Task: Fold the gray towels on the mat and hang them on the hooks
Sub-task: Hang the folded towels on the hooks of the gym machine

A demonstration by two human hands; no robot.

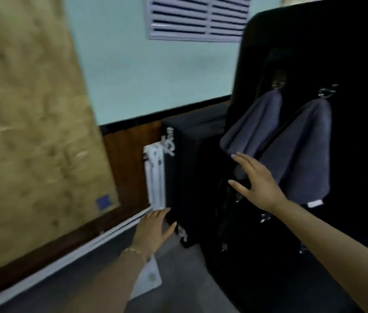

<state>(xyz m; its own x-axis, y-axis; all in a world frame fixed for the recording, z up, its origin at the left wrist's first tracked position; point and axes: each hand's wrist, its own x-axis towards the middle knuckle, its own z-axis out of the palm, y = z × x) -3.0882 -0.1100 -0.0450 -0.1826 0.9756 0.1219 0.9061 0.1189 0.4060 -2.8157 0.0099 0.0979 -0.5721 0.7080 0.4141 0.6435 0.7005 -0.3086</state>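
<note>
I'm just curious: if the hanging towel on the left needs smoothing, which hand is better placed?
Probably the right hand: it is open, fingertips near the lower edge of the left gray towel. The left hand is lower, near the white radiator, away from it.

Radiator (156,179): white, upright; I see it just beyond the fingertips of the left hand (153,229).
Black case (185,177): white lettering I can't read; between the radiator and the right hand (259,184).
Vent (198,18): white louvres, high above both hands on the pale blue wall (156,75).
Tan board (31,132): blurred, well left of the left hand; small blue square (104,202) at its lower corner.
White pipes (88,245): run leftward from the left hand.
White sheet (151,276): under the left wrist.
</note>
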